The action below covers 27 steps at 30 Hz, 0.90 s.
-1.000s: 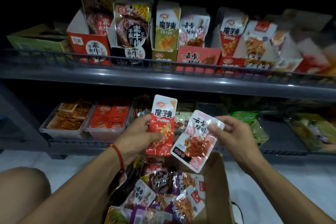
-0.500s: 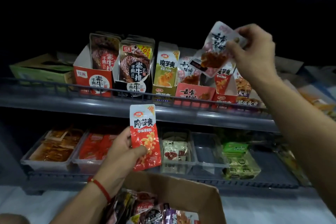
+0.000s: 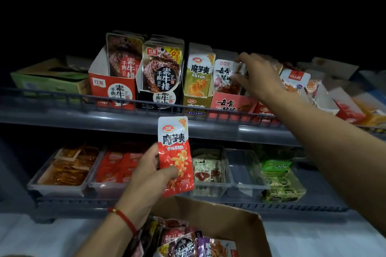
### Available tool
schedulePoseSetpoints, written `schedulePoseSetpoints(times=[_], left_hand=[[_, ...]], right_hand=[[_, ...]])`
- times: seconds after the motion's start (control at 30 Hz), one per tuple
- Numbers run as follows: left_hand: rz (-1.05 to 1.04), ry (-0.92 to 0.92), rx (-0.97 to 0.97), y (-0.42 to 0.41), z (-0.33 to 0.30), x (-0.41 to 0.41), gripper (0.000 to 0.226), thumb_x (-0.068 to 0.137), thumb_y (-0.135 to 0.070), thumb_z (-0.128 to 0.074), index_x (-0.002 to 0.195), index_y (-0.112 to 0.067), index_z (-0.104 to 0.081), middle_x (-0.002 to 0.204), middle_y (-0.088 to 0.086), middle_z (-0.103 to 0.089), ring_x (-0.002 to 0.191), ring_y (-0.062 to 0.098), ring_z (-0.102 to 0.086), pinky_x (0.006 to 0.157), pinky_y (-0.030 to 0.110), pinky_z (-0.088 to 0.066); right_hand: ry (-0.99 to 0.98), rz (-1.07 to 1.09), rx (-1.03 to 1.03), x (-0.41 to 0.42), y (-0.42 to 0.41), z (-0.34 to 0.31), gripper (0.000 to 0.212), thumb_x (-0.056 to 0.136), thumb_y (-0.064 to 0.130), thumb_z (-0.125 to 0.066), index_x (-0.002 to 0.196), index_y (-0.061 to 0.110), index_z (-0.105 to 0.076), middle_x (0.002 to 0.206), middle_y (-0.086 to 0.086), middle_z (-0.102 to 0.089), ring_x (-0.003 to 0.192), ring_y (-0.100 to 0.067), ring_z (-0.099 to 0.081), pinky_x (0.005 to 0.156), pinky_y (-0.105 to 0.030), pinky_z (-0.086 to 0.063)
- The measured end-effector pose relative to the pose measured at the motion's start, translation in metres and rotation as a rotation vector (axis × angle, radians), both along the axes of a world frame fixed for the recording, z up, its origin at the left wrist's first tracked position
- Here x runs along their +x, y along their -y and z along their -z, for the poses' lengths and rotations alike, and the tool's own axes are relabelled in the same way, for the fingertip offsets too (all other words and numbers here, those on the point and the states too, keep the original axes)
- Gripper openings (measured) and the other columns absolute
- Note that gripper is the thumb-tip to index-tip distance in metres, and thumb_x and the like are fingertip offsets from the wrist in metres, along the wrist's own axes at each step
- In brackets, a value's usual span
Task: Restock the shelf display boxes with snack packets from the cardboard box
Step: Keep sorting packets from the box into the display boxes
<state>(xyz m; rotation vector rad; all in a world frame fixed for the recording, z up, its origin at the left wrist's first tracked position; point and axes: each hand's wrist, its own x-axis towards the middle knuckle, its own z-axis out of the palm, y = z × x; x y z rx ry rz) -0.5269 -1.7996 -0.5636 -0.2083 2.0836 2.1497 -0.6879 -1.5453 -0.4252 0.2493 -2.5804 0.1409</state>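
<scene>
I see a dark room, black above the shelving, with a pale floor [image 3: 31,233] below. The grey upper shelf [image 3: 125,119] has a low wire rail in front and carries a row of display boxes: a green box [image 3: 43,81] at far left, a red box [image 3: 112,89], a black box [image 3: 158,98], an olive box [image 3: 195,104] and a pink-red box [image 3: 231,104], each with packets standing upright inside. The lower shelf [image 3: 188,204] holds clear plastic trays [image 3: 244,175] side by side, some with red packets, and green packets lie at the right. The open cardboard box [image 3: 227,223] is at the bottom centre, with mixed snack packets [image 3: 183,242] in it. My right hand [image 3: 257,77] reaches into the pink-red box, its fingers pinching the top of a white-and-pink packet [image 3: 224,75] that stands in this box. My left hand [image 3: 146,175], with a red string on the wrist, grips a red packet [image 3: 175,152] upright between thumb and fingers, in front of the lower shelf, above the cardboard box.
</scene>
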Motion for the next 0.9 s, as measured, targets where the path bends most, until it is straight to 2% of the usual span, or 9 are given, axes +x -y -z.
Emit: schedulePoseSetpoints(times=[0.13, 0.3, 0.4, 0.53, 0.63, 0.7, 0.73, 0.83, 0.9], left_hand=[[0.013, 0.009, 0.01, -0.002, -0.001, -0.002, 0.048, 0.086, 0.004, -0.069, 0.118, -0.032, -0.062, 0.105, -0.001, -0.077, 0.101, 0.022, -0.073, 0.09, 0.051, -0.059], [0.006, 0.005, 0.037, -0.008, -0.002, -0.007, 0.047, 0.084, 0.013, -0.064, 0.115, -0.022, -0.066, 0.096, 0.0, -0.079, 0.092, 0.021, -0.076, 0.084, 0.048, -0.06], [-0.014, -0.002, 0.083, -0.009, -0.003, -0.01, 0.041, 0.087, 0.013, -0.061, 0.111, -0.02, -0.068, 0.097, 0.007, -0.079, 0.092, 0.027, -0.076, 0.089, 0.053, -0.06], [0.025, -0.046, 0.106, -0.009, -0.006, -0.008, 0.036, 0.092, 0.004, -0.066, 0.117, -0.023, -0.066, 0.099, 0.005, -0.079, 0.09, 0.023, -0.077, 0.081, 0.045, -0.062], [0.102, -0.113, 0.042, -0.011, -0.007, -0.004, 0.039, 0.094, -0.001, -0.066, 0.121, -0.028, -0.062, 0.101, 0.002, -0.079, 0.093, 0.019, -0.077, 0.081, 0.039, -0.062], [0.166, -0.164, -0.024, -0.015, -0.006, -0.002, 0.041, 0.094, -0.003, -0.067, 0.123, -0.031, -0.061, 0.102, -0.001, -0.079, 0.095, 0.017, -0.076, 0.083, 0.036, -0.062], [0.197, -0.181, -0.054, -0.019, -0.006, -0.001, 0.041, 0.095, -0.005, -0.068, 0.124, -0.032, -0.059, 0.103, -0.001, -0.079, 0.096, 0.016, -0.076, 0.084, 0.035, -0.062], [0.219, -0.208, -0.11, -0.025, -0.001, 0.002, 0.041, 0.092, -0.018, -0.073, 0.125, -0.034, -0.056, 0.108, -0.004, -0.078, 0.101, 0.01, -0.074, 0.086, 0.032, -0.061], [0.21, -0.25, -0.165, -0.025, 0.002, 0.003, 0.044, 0.086, -0.033, -0.076, 0.125, -0.037, -0.057, 0.119, -0.013, -0.073, 0.111, 0.001, -0.068, 0.092, 0.027, -0.057]], right_hand=[[-0.034, -0.016, 0.171, -0.002, -0.004, 0.004, 0.062, 0.088, 0.03, -0.077, 0.138, 0.017, -0.043, 0.131, -0.012, -0.055, 0.109, -0.035, -0.061, 0.083, -0.045, -0.052], [-0.085, 0.031, 0.245, -0.011, -0.005, 0.011, 0.064, 0.088, 0.029, -0.077, 0.138, 0.013, -0.041, 0.13, -0.014, -0.052, 0.111, -0.034, -0.059, 0.079, -0.045, -0.055], [-0.092, 0.066, 0.271, -0.007, 0.001, 0.007, 0.066, 0.089, 0.028, -0.075, 0.142, 0.012, -0.039, 0.136, -0.016, -0.045, 0.117, -0.033, -0.053, 0.08, -0.043, -0.056], [-0.177, -0.168, 0.202, 0.033, 0.025, 0.0, 0.05, 0.096, 0.023, -0.061, 0.142, 0.014, -0.045, 0.14, -0.012, -0.048, 0.123, -0.024, -0.051, 0.1, -0.038, -0.048], [0.13, -0.419, 0.115, 0.082, 0.046, 0.013, 0.047, 0.099, 0.038, -0.056, 0.141, 0.022, -0.046, 0.133, 0.002, -0.056, 0.112, -0.005, -0.054, 0.097, -0.029, -0.05], [0.349, -0.453, 0.023, 0.103, 0.049, 0.026, 0.046, 0.099, 0.041, -0.059, 0.14, 0.023, -0.049, 0.127, 0.007, -0.062, 0.104, -0.004, -0.062, 0.088, -0.028, -0.056], [0.416, -0.466, -0.016, 0.109, 0.047, 0.03, 0.037, 0.1, 0.038, -0.061, 0.132, 0.023, -0.055, 0.119, 0.011, -0.066, 0.098, -0.002, -0.064, 0.082, -0.027, -0.058], [0.489, -0.489, -0.118, 0.117, 0.03, 0.028, 0.007, 0.099, 0.029, -0.064, 0.104, 0.025, -0.065, 0.094, 0.018, -0.069, 0.085, 0.006, -0.065, 0.07, -0.018, -0.055], [0.468, -0.44, -0.137, 0.119, 0.011, 0.016, 0.004, 0.099, 0.029, -0.062, 0.099, 0.025, -0.064, 0.094, 0.017, -0.067, 0.086, 0.008, -0.063, 0.07, -0.017, -0.054]])
